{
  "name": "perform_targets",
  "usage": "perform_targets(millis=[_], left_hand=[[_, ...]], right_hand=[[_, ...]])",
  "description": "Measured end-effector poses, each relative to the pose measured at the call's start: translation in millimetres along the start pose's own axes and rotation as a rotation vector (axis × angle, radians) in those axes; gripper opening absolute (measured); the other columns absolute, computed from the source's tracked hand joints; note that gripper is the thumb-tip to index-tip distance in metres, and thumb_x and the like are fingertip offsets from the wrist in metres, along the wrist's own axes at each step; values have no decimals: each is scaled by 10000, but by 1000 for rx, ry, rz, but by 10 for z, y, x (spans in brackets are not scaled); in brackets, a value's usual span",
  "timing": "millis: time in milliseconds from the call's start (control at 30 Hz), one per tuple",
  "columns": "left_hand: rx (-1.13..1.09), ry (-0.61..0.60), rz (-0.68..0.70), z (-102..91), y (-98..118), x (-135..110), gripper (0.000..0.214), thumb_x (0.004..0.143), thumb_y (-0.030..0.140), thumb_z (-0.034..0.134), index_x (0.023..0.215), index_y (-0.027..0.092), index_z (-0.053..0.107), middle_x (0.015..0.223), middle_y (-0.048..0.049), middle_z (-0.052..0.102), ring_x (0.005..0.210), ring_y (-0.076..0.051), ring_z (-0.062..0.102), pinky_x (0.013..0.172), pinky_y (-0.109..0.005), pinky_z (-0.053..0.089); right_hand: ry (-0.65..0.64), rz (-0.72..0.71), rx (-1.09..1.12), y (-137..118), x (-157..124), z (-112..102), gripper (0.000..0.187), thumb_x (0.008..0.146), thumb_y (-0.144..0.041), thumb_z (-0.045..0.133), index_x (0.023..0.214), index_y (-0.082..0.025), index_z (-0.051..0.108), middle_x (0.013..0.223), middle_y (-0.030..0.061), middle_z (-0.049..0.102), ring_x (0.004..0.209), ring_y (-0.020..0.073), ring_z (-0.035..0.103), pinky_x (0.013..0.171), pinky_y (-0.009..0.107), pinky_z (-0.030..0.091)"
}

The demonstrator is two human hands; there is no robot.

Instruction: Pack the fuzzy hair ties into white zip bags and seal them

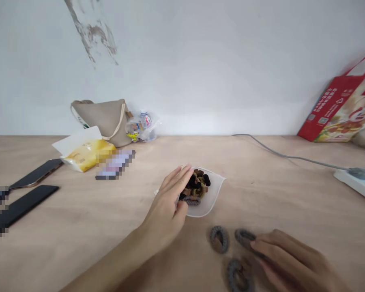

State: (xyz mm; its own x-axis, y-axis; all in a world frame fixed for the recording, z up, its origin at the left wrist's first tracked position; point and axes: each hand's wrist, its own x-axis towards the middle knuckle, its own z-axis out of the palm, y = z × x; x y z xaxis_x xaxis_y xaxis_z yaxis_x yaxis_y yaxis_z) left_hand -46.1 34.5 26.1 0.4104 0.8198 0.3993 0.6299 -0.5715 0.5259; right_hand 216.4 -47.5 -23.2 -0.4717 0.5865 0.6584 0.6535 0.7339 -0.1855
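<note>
Left fingers (178,178) curl narrowly beside soft, light hair ties (196,184) in a white dish (215,198); right fingers (269,253) lie against a grey tie (245,238), pinchable at its band, neither grip discernible.

The left hand (167,198) reaches forward above the middle of the worktop (292,194), with its back turned up and its fingers (176,178) close together, a little curved and pointing to the far right. The bare left forearm (109,263) comes in from the bottom of the view. The right hand (286,259) is low at the right side, blurred, and its fingers (261,247) point left and bend downward.
</note>
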Motion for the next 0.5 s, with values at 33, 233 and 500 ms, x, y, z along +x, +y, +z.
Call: perform_targets(millis=[33,233,500], left_hand=[[-2,-2,2,-1,1,1,692,728,33,373,1395,219,375,1457,1,384,1375,-220,265,1147,-437,230],[-4,15,25,-14,13,5,693,724,24,363,1393,205,380,1462,-6,374,1376,-218,264,1143,-432,240],[10,-2,-26,-1,24,-3,706,715,17,361,1398,198,371,1462,17,372,1382,-203,249,1151,-408,232]], right_hand=[[-1,-25,-1,13,92,6,311,826,-107,499,1113,-219,541,877,57,705,717,201,691,581,248,588],[-18,-128,59,30,808,189,224,872,-57,474,1054,-163,552,1041,93,652,880,190,624,732,305,533],[-327,-123,209,-100,311,65,141,881,-146,465,960,-221,553,822,23,661,615,161,593,515,271,490]])
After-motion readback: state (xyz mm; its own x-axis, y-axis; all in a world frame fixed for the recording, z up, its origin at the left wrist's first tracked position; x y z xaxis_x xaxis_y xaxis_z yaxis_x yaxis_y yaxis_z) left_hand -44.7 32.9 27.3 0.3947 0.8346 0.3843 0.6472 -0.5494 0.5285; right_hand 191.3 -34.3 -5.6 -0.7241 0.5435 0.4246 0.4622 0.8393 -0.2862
